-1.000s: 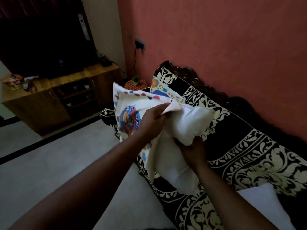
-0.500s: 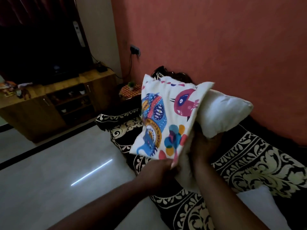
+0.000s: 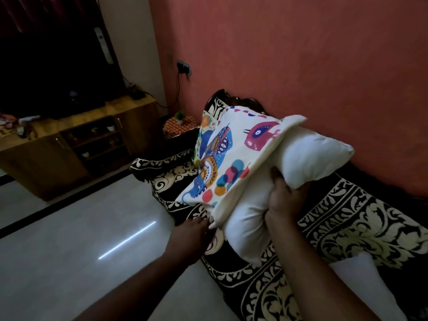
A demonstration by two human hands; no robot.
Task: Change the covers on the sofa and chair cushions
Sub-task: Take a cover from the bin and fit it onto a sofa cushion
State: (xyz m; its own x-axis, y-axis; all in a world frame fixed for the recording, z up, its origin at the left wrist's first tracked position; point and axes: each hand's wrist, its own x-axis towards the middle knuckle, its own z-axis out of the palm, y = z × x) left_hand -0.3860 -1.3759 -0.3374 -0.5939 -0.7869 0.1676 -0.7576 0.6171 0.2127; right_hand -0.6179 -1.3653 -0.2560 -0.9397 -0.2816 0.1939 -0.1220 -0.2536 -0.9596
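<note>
Cushion (image 3: 308, 156) – plain white, half out of printed cover (image 3: 231, 156), held above the sofa (image 3: 347, 228). Right hand (image 3: 286, 200) fingers curled, squeezing its middle; left hand (image 3: 191, 235) pinches cover's lower corner – fingers mostly hidden. Another white cushion (image 3: 361, 276) lies on sofa.

I am seeing the left hand (image 3: 190, 237) only from the back at lower centre; its fingers are hiding under the edge of the printed cover (image 3: 227, 158), so I cannot tell their grip. The white cushion (image 3: 308, 156) is covering the right hand (image 3: 284, 202) fingertips. A second white cushion (image 3: 361, 281) is running off the lower right edge. Items on the cabinet (image 3: 69, 140) shelves, left, are too dim to identify.
</note>
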